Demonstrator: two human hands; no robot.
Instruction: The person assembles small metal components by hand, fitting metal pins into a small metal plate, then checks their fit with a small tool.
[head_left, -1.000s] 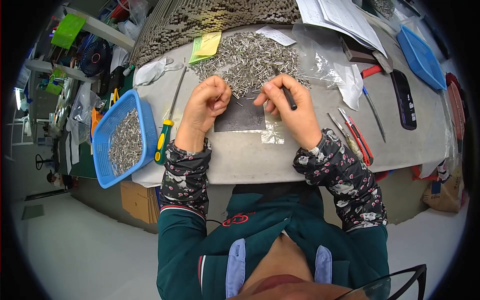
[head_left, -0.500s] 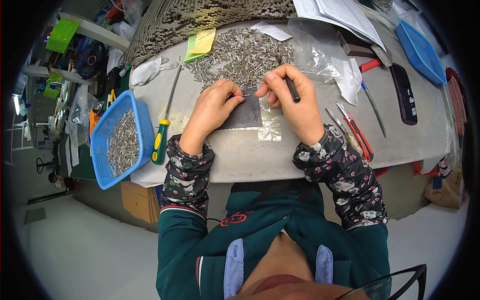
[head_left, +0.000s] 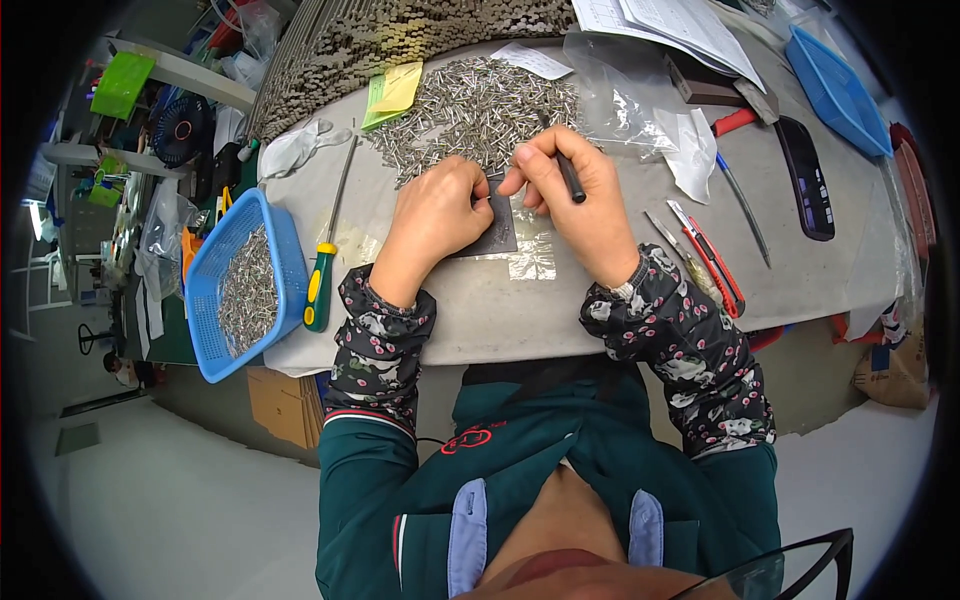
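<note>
A big loose heap of small silver metal pins (head_left: 470,110) lies on the grey table (head_left: 560,310) just beyond my hands. My left hand (head_left: 435,215) rests curled at the near edge of the heap, fingertips pinched on a small pin over a dark grey pad (head_left: 495,235). My right hand (head_left: 570,190) grips a thin black rod (head_left: 562,165) between thumb and fingers, its fingertips touching the left hand's over the pad. A clear plastic sheet (head_left: 535,260) lies under the pad.
A blue basket (head_left: 215,300) of metal pins hangs at the table's left edge, a green-and-yellow screwdriver (head_left: 322,280) beside it. Red-handled pliers (head_left: 705,255), a black flat device (head_left: 805,180), papers (head_left: 680,25) and a blue tray (head_left: 840,75) lie right. Yellow notes (head_left: 395,90) sit far left.
The view has shifted slightly; both hands stay together at the pad, with the right hand's fingers edging closer to the left hand's fingertips.
</note>
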